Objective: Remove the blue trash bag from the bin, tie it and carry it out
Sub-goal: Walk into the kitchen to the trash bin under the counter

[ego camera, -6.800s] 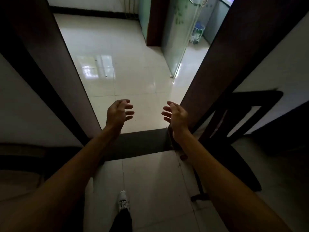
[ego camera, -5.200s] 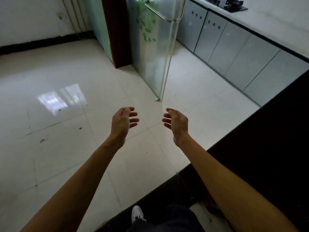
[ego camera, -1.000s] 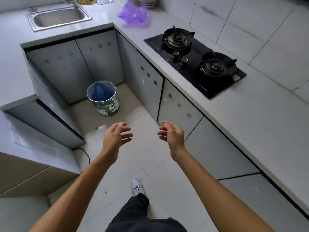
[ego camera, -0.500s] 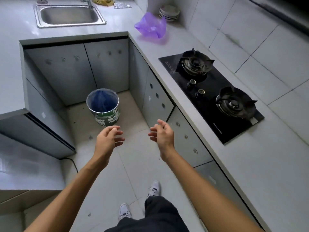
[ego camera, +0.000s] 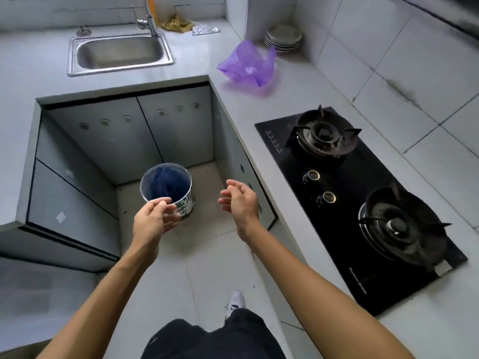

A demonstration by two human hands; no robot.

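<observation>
KITCHEN, HEAD CAMERA: A grey counter (ego camera: pixel 285 107) wrapped 3 sides of the tiled floor (ego camera: pixel 207 268) as I watched from my remote station. A black 2-burner hob (ego camera: pixel 290 161) sat on its right run. At the far left was a steel sink (ego camera: pixel 119 69) with a tap (ego camera: pixel 149 19) behind it. A crumpled purple bag (ego camera: pixel 246 64) lay on the counter's far corner, just in front of a stack of plates (ego camera: pixel 283 38).

The bin (ego camera: pixel 188 207) stood upright on the floor in the far nook between the cabinet doors (ego camera: pixel 103 141). The blue trash bag (ego camera: pixel 166 183) was inside it, lining it up to the rim.

Both of the person's bare arms reached forward. The left hand (ego camera: pixel 153 218) overlapped the bin's near rim in my view. Its grip was loose, thumb and forefinger close together, with nothing between them that I could see. Whether it touched the rim I could not tell. The right hand (ego camera: pixel 241 203) hung to the right of the bin, apart from it, its grip slack and holding nothing. 1 white shoe (ego camera: pixel 234 303) showed below on the tiles.
</observation>
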